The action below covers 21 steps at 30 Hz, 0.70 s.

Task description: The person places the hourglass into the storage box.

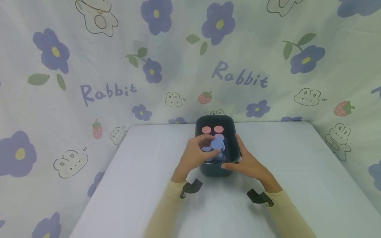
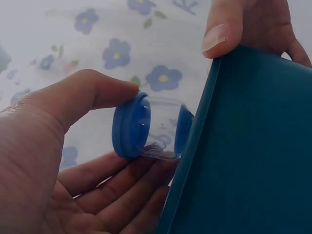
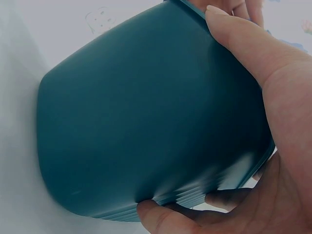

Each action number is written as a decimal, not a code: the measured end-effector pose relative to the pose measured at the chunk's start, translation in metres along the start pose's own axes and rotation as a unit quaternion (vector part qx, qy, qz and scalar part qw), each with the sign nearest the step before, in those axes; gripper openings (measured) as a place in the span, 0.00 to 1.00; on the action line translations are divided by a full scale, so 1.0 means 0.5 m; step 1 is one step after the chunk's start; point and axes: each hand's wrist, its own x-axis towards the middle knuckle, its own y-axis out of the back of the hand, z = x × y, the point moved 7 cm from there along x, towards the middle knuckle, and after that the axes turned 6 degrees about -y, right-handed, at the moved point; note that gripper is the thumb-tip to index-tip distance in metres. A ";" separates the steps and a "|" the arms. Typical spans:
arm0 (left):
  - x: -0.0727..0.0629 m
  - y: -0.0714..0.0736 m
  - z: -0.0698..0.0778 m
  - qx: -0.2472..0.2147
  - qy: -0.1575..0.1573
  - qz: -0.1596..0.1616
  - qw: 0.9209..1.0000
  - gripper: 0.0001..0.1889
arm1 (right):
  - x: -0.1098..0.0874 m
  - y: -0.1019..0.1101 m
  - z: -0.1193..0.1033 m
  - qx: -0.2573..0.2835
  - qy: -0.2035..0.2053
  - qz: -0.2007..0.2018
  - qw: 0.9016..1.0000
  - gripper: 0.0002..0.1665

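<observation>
A small clear jar with a blue lid [image 2: 130, 126] is pinched between the thumb and fingers of my left hand [image 1: 193, 153]. In the head view the jar is held over the near part of a dark teal bin [image 1: 218, 171], its blue lid facing up. My right hand [image 1: 248, 162] grips the bin at its near right corner, thumb on the rim and fingers along the ribbed side. Inside the bin stand several round-lidded pieces, with pink lids [image 1: 206, 130] at the far end and blue lids [image 1: 206, 149] nearer. The left hand partly hides them.
The bin stands on a white table [image 1: 148, 172], close to its back edge. Behind and beside the table hangs a white curtain [image 1: 184, 72] printed with flowers, rabbits and strawberries. Dark straps [image 1: 191, 187] stick out from both sleeve cuffs.
</observation>
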 end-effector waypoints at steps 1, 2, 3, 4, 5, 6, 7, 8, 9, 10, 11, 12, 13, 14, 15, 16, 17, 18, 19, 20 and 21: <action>0.000 -0.001 -0.003 0.005 0.004 -0.003 1.000 0.22 | 0.000 0.000 0.000 0.001 0.000 0.000 1.000 0.77; 0.001 -0.003 -0.005 0.009 0.007 -0.006 1.000 0.22 | 0.001 0.000 0.000 0.002 0.001 -0.001 1.000 0.77; 0.002 -0.004 -0.008 0.011 0.011 -0.009 1.000 0.22 | 0.001 0.000 0.001 0.002 0.000 -0.001 1.000 0.77; 0.002 -0.005 -0.011 0.014 0.018 -0.012 1.000 0.23 | 0.001 0.000 0.001 0.003 0.000 -0.002 1.000 0.78; 0.003 -0.007 -0.015 0.015 0.025 -0.016 0.999 0.23 | 0.001 0.000 0.001 0.002 -0.001 -0.002 1.000 0.78; 0.003 -0.008 -0.018 0.016 0.032 -0.019 0.999 0.23 | 0.001 0.000 0.001 0.002 -0.001 -0.002 1.000 0.78; 0.003 -0.009 -0.021 0.019 0.040 -0.023 0.999 0.23 | 0.001 0.001 0.001 0.001 -0.002 -0.002 1.000 0.78; 0.003 -0.011 -0.024 0.022 0.046 -0.027 0.998 0.24 | 0.001 0.001 0.001 0.000 -0.003 -0.001 1.000 0.78; 0.003 -0.012 -0.026 0.028 0.051 -0.031 0.998 0.24 | 0.001 0.001 0.000 0.000 -0.004 -0.001 1.000 0.78; 0.003 -0.013 -0.028 0.034 0.055 -0.035 0.997 0.24 | 0.001 0.001 0.000 -0.002 -0.005 0.000 1.000 0.78; 0.003 -0.014 -0.029 0.041 0.057 -0.038 0.997 0.24 | 0.001 0.001 0.000 -0.003 -0.006 0.001 1.000 0.78; 0.003 -0.014 -0.031 0.048 0.059 -0.039 0.996 0.24 | 0.001 0.001 0.000 -0.004 -0.007 0.001 1.000 0.78; 0.003 -0.015 -0.032 0.054 0.060 -0.041 0.996 0.24 | 0.001 0.001 0.000 -0.004 -0.007 0.000 1.000 0.78; 0.004 -0.016 -0.033 0.063 0.059 -0.043 0.995 0.24 | 0.001 0.001 -0.001 -0.003 -0.007 0.000 1.000 0.78; 0.004 -0.017 -0.034 0.071 0.056 -0.044 0.995 0.25 | 0.000 0.000 -0.001 -0.002 -0.007 -0.001 1.000 0.78; 0.005 -0.017 -0.033 0.080 0.054 -0.045 0.994 0.25 | 0.000 0.000 -0.001 0.000 -0.006 -0.002 1.000 0.78; 0.005 -0.018 -0.033 0.092 0.050 -0.046 0.993 0.25 | 0.000 0.000 0.000 0.003 -0.006 -0.003 1.000 0.78; 0.006 -0.019 -0.033 0.104 0.045 -0.047 0.992 0.25 | 0.000 0.000 0.000 0.006 -0.006 -0.004 1.000 0.77; 0.006 -0.019 -0.032 0.115 0.040 -0.048 0.991 0.25 | 0.000 0.000 0.000 0.008 -0.005 -0.005 1.000 0.77; 0.007 -0.020 -0.031 0.126 0.037 -0.049 0.990 0.25 | -0.001 0.000 0.000 0.010 -0.005 -0.005 1.000 0.77; 0.007 -0.021 -0.030 0.133 0.034 -0.050 0.989 0.25 | -0.001 -0.001 0.000 0.012 -0.006 -0.006 1.000 0.77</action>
